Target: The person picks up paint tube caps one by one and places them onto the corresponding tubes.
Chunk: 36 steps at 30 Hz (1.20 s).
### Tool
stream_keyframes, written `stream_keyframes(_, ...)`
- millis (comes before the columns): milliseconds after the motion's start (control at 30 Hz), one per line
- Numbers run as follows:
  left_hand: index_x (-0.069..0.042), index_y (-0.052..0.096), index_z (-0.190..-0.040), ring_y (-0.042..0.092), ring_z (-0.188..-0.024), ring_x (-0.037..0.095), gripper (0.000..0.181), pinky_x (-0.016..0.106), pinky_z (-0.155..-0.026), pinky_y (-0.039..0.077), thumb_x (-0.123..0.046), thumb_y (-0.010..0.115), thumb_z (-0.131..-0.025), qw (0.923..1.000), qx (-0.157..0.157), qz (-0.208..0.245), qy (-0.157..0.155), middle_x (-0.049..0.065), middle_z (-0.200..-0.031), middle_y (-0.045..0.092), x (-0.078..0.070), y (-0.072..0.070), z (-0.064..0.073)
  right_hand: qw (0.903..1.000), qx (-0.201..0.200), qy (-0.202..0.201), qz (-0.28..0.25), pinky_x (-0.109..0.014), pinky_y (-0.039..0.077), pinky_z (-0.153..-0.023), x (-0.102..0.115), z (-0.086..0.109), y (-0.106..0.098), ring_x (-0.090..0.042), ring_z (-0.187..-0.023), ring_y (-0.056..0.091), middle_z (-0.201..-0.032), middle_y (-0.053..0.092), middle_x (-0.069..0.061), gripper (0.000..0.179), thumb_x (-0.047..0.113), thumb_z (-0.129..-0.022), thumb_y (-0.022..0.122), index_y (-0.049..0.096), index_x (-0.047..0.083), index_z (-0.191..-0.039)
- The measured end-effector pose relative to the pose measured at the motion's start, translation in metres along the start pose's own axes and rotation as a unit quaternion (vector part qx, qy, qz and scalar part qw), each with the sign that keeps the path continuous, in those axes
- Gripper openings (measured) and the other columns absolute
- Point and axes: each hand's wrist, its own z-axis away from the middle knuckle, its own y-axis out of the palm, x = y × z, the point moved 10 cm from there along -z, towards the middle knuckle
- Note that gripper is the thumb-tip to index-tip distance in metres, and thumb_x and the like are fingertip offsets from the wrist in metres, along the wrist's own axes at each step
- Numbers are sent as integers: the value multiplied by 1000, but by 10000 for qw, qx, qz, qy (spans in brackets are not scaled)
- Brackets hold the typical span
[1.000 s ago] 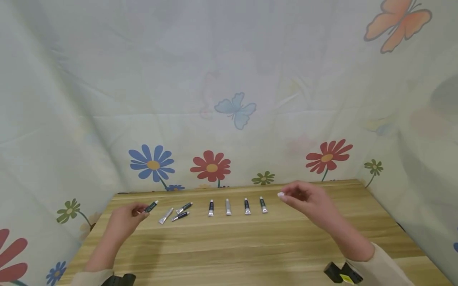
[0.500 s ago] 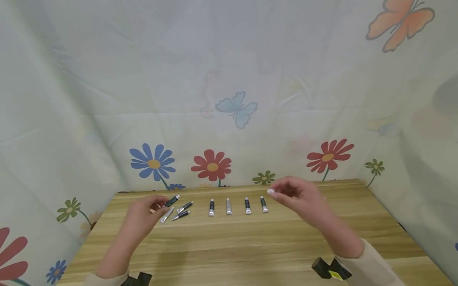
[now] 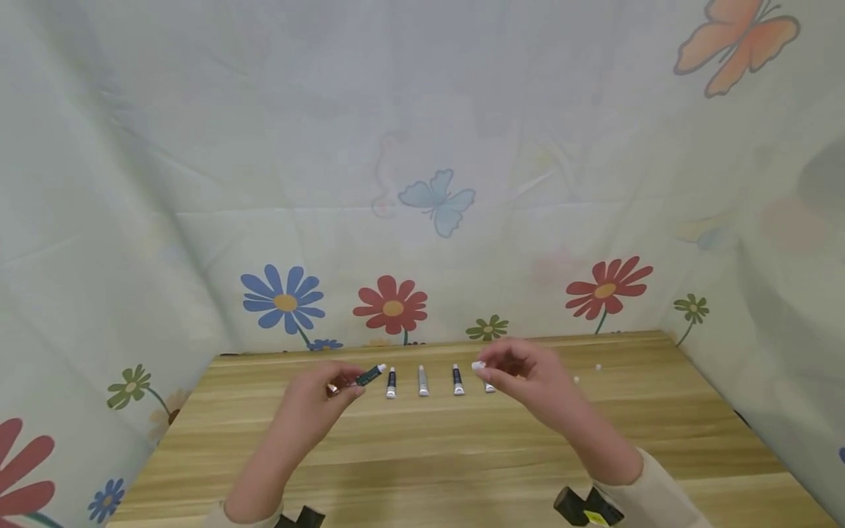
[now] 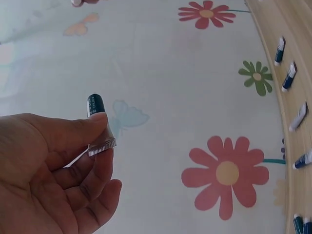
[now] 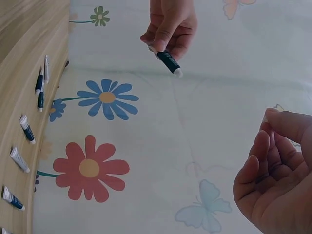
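My left hand [image 3: 323, 396] pinches a dark green paint tube [image 3: 368, 377] between thumb and fingers, above the table. The tube's white tip points right, toward my other hand; its silver crimped end [image 4: 102, 147] shows in the left wrist view. My right hand [image 3: 528, 370] pinches a small white cap [image 3: 478, 365] at its fingertips, apart from the tube. Beneath and between the hands, paint tubes lie in a row: a dark one [image 3: 392, 383], a silver one [image 3: 423, 381], another dark one [image 3: 458, 380], and one [image 3: 489, 387] partly hidden by my right hand.
Two small white pieces, one nearer [image 3: 576, 380] and one farther [image 3: 598, 367], lie on the wooden table [image 3: 462, 455] at right. Several more tubes [image 5: 40, 100] show in the right wrist view, hidden behind my left hand in the head view. A flowered cloth [image 3: 330, 147] hangs behind.
My left hand has carried the green tube rightward, over the loose tubes. My right hand has moved left with the white cap, uncovering small white pieces on the table.
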Motion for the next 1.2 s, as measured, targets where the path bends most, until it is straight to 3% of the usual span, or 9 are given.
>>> stream_keyframes(300,-13,77,-107,63,-84,9,20,24,-75,53,-7,78,-88,9985,-145,260,465,-2,-96,76,-40,9,7,9999,-123,-55,-25,-21,55,-67,-2,4,5,-4,-75,60,-94,71,-12,14,12,-95,72,70,2,-105)
stream_keyframes(567,-17,77,-103,64,-84,7,20,25,-78,56,-6,79,-87,9949,-104,486,878,-7,-95,75,-69,17,13,9988,-167,-439,-152,-22,55,-64,8,5,9,-3,-74,60,-94,72,-15,11,8,-94,72,71,1,-103)
stream_keyframes(933,-16,76,-103,64,-84,7,18,24,-77,56,-8,79,-87,9913,1,531,1206,-6,-94,74,-84,26,14,9981,-43,-432,-435,-21,55,-67,6,3,16,-3,-75,61,-99,73,-19,12,8,-94,72,71,0,-104)
stream_keyframes(1200,-16,76,-102,66,-83,7,18,22,-75,55,-8,80,-86,9876,-114,518,1481,-4,-96,75,-94,26,16,9967,53,-428,-692,-22,55,-67,5,3,22,-4,-76,62,-97,72,-20,17,11,-96,71,71,-2,-107)
